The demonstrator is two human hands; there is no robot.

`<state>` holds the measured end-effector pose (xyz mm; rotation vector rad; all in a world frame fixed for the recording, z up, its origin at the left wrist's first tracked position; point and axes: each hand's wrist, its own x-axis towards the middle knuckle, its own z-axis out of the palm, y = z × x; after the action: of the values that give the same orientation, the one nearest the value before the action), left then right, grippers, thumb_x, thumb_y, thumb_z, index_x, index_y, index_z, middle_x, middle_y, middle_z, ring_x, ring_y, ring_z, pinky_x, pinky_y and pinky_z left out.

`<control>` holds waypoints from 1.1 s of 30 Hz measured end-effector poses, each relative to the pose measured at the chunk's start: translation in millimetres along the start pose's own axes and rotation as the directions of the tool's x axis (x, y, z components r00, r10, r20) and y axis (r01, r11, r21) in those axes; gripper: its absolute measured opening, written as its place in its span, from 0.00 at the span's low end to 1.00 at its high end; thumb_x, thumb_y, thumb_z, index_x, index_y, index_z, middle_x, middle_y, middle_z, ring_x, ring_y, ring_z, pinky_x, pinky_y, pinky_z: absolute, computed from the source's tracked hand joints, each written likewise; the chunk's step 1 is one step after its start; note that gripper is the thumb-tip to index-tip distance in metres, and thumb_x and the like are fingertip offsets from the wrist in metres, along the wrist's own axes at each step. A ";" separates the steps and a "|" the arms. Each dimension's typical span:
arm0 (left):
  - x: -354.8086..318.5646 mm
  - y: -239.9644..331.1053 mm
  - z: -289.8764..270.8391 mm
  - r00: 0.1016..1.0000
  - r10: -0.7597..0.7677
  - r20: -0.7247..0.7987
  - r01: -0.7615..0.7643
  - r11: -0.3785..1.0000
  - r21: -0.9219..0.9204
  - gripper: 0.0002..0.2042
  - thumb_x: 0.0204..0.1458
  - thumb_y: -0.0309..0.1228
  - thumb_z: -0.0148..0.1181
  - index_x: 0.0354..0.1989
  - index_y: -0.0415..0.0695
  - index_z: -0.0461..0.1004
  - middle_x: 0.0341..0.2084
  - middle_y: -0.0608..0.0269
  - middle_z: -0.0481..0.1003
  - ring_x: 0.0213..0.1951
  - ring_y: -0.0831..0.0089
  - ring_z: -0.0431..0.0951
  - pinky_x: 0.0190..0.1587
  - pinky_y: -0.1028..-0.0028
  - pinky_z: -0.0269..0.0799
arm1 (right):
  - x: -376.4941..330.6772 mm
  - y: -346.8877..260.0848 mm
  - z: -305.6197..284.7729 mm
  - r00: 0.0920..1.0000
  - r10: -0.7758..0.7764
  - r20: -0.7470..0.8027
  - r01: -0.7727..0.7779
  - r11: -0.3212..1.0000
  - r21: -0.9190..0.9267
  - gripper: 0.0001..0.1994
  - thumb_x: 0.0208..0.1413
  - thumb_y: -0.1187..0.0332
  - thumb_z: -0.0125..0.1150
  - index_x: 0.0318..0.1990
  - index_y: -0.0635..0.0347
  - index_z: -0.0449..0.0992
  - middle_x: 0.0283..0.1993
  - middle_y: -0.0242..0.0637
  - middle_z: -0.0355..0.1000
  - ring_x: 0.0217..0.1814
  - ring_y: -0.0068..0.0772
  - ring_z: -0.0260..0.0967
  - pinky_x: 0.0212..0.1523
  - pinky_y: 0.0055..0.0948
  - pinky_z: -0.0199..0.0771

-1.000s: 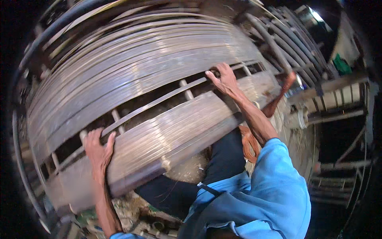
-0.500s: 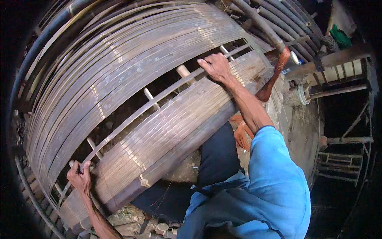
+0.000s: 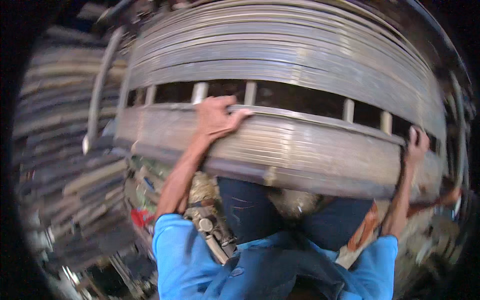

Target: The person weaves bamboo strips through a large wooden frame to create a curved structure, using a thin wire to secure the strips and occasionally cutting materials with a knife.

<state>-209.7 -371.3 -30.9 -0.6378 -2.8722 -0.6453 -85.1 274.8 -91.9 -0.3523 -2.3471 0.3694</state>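
Observation:
Before me is a large slatted bamboo piece, with a broad far section of slats [image 3: 240, 50] and a narrower near section [image 3: 330, 150]. A dark gap divides them, and short pale crosspieces [image 3: 250, 93] span it. Along the near side of the gap runs a long bamboo slat [image 3: 310, 118], lying against the near section. My left hand [image 3: 218, 117] is closed over this slat left of the middle, thumb stretched along it. Toward the right end, my right hand [image 3: 417, 145] is closed on the same slat, its fingers partly blurred.
Stacked bamboo poles [image 3: 65, 115] fill the left side. An upright pole [image 3: 102, 90] stands beside the piece's left end. Cut bamboo pieces [image 3: 206, 225] lie on the ground by my legs. A reddish-brown piece of wood [image 3: 440, 199] is at the right.
The view has swung left. The long slat has come nearer me, from across the gap to against the near slats. Both hands stay on it.

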 end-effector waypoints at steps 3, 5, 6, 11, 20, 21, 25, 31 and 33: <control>7.1 21.2 12.6 0.996 -0.020 0.092 0.021 1.000 -0.014 0.26 0.50 0.58 0.71 0.35 0.44 0.82 0.35 0.52 0.76 0.45 0.55 0.76 0.51 0.56 0.69 | 5.7 14.9 -5.9 0.977 0.102 0.185 -0.053 0.966 -0.255 0.19 0.69 0.52 0.65 0.52 0.59 0.83 0.54 0.43 0.79 0.58 0.41 0.73 0.65 0.40 0.67; 5.9 18.8 14.9 0.995 0.092 -0.050 -0.100 0.971 -0.217 0.28 0.53 0.55 0.70 0.51 0.44 0.81 0.46 0.50 0.72 0.56 0.53 0.70 0.61 0.54 0.62 | 4.6 11.8 -8.2 0.990 0.065 0.127 -0.027 0.959 -0.283 0.20 0.67 0.50 0.65 0.52 0.58 0.83 0.53 0.42 0.79 0.59 0.41 0.73 0.66 0.40 0.67; 1.3 10.1 13.8 0.986 0.069 -0.153 -0.097 0.978 -0.184 0.29 0.54 0.52 0.70 0.59 0.45 0.78 0.49 0.48 0.71 0.58 0.51 0.69 0.64 0.52 0.60 | 3.3 5.8 -11.6 0.987 0.000 0.163 0.048 0.956 -0.290 0.20 0.67 0.51 0.66 0.52 0.59 0.83 0.54 0.43 0.79 0.60 0.42 0.73 0.66 0.41 0.67; -64.6 -127.4 -52.4 0.845 -0.276 -0.458 0.315 0.949 0.010 0.27 0.53 0.43 0.69 0.60 0.43 0.78 0.52 0.47 0.75 0.59 0.49 0.71 0.63 0.48 0.60 | -1.0 -79.8 11.7 0.984 -0.003 0.178 0.018 0.996 -0.083 0.19 0.64 0.54 0.70 0.50 0.60 0.83 0.50 0.44 0.79 0.57 0.44 0.74 0.63 0.41 0.70; -204.9 -293.1 -143.4 0.638 -0.581 -0.506 0.744 0.634 0.210 0.18 0.54 0.43 0.70 0.45 0.43 0.85 0.49 0.47 0.80 0.59 0.49 0.73 0.63 0.49 0.61 | 22.1 -353.7 89.4 0.828 -0.497 0.259 0.383 0.839 0.386 0.06 0.57 0.71 0.73 0.38 0.62 0.83 0.38 0.42 0.78 0.45 0.41 0.76 0.52 0.36 0.75; -203.9 -295.0 -146.7 0.648 -0.605 -0.462 0.721 0.682 0.118 0.15 0.54 0.42 0.70 0.42 0.44 0.86 0.47 0.49 0.81 0.58 0.51 0.74 0.63 0.49 0.60 | 20.4 -384.3 95.8 0.814 -0.528 0.244 0.397 0.811 0.429 0.06 0.57 0.71 0.73 0.38 0.62 0.83 0.38 0.42 0.78 0.45 0.41 0.76 0.52 0.36 0.75; -206.6 -294.5 -173.8 0.610 -0.720 -0.332 0.688 0.689 -0.229 0.14 0.57 0.42 0.71 0.36 0.42 0.86 0.32 0.56 0.84 0.41 0.59 0.82 0.47 0.65 0.72 | 9.7 -491.3 124.2 0.697 -0.642 0.319 0.406 0.720 0.562 0.07 0.55 0.70 0.73 0.38 0.62 0.83 0.39 0.43 0.78 0.46 0.46 0.75 0.51 0.40 0.75; -291.6 -315.8 -304.1 0.541 -0.841 0.029 0.777 0.486 -0.401 0.16 0.62 0.44 0.67 0.37 0.41 0.86 0.31 0.70 0.80 0.38 0.77 0.76 0.45 0.74 0.68 | -18.5 -616.2 179.1 0.524 -0.694 0.494 0.309 0.695 0.649 0.12 0.57 0.63 0.72 0.41 0.63 0.85 0.41 0.47 0.80 0.45 0.52 0.77 0.50 0.44 0.78; -314.8 -329.5 -349.5 0.457 -0.870 -0.185 0.631 0.464 -0.621 0.17 0.67 0.43 0.61 0.41 0.40 0.85 0.38 0.61 0.81 0.42 0.71 0.77 0.50 0.66 0.71 | -26.7 -651.8 199.6 0.436 -0.704 0.561 0.054 0.643 0.764 0.15 0.59 0.60 0.68 0.46 0.63 0.85 0.42 0.50 0.82 0.45 0.50 0.80 0.50 0.44 0.80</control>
<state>-55.8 -910.9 91.5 0.8682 -2.3365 -1.4046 -300.6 -367.7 -12.9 1.0163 -2.8232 1.3168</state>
